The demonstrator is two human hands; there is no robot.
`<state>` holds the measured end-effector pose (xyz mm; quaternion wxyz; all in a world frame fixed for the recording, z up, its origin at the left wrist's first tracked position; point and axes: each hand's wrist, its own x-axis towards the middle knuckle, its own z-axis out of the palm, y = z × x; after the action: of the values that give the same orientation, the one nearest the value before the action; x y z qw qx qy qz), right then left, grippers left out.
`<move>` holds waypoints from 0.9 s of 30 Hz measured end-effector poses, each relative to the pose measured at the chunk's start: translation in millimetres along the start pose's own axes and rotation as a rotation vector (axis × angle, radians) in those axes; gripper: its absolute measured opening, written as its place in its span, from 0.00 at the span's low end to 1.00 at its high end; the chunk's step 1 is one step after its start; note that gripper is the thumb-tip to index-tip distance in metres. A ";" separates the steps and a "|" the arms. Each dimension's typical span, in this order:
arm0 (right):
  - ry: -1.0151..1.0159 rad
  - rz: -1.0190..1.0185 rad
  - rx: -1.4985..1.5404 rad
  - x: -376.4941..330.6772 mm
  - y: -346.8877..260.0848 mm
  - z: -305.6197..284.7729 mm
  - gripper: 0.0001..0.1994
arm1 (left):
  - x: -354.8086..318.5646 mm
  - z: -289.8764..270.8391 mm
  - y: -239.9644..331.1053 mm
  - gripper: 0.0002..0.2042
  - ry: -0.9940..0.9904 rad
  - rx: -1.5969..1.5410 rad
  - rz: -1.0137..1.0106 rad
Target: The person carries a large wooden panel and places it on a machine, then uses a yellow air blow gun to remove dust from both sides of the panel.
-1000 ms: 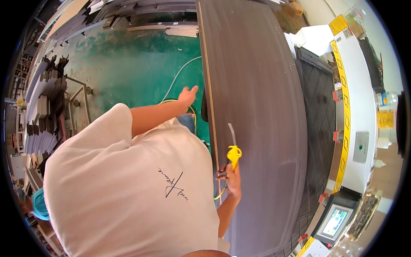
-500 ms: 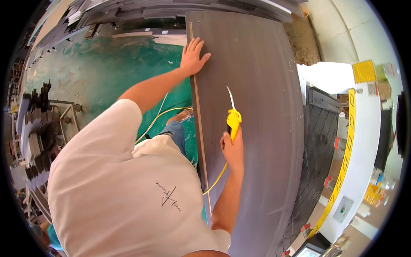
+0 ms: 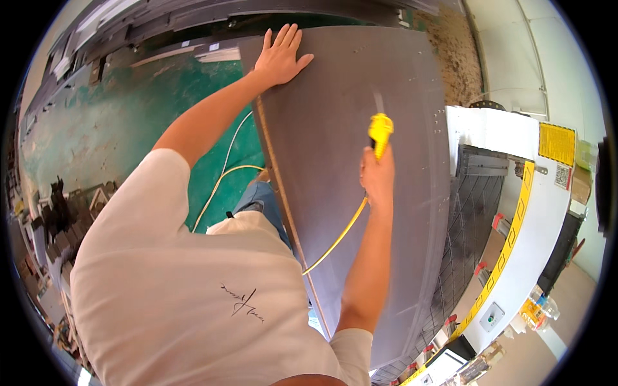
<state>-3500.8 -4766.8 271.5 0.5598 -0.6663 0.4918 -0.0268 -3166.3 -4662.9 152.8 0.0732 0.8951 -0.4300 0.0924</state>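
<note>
A large dark grey board lies flat in front of me. My left hand is pressed flat on its far left corner, fingers spread. My right hand grips a yellow air blow gun whose thin metal nozzle points away over the board. A yellow hose runs back from the gun past my arm and down to the green floor. My white t-shirt fills the lower left of the view.
A white machine with yellow-and-black edging and a dark grid bed stands to the right. Sawdust lies beyond the board. Stacked panels line the far side, and clutter sits at the left.
My left hand has slid farther along the board's edge to its far corner. My right hand has carried the blow gun forward over the board.
</note>
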 end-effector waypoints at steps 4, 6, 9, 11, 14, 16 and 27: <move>-0.372 0.017 0.089 27.1 -58.4 -13.5 0.07 | 40.1 15.0 18.5 0.38 -0.055 -0.070 0.012; 0.055 -0.019 0.097 70.1 -49.5 -36.9 0.07 | 70.7 21.4 48.2 0.38 -0.062 -0.085 0.053; 0.357 -0.017 0.101 104.2 -32.3 -62.5 0.09 | 115.5 40.7 96.0 0.40 -0.073 -0.116 0.139; 0.252 0.018 0.118 106.8 -36.9 -67.1 0.11 | 145.1 55.0 125.5 0.40 -0.082 -0.122 0.171; 0.104 0.085 0.202 74.9 -34.9 -67.3 0.17 | 197.2 79.7 175.4 0.41 -0.092 -0.144 0.232; 0.329 0.180 0.319 60.7 -22.4 -72.8 0.21 | 227.3 90.7 211.7 0.43 -0.078 -0.159 0.264; 0.530 0.347 0.881 -73.7 88.8 -101.9 0.30 | 270.5 98.2 276.4 0.38 -0.144 -0.162 0.668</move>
<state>-3654.0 -4779.9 278.7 0.6393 -0.2479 0.6611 -0.3046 -3206.9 -5059.3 133.3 0.0791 0.7006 -0.7091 0.0132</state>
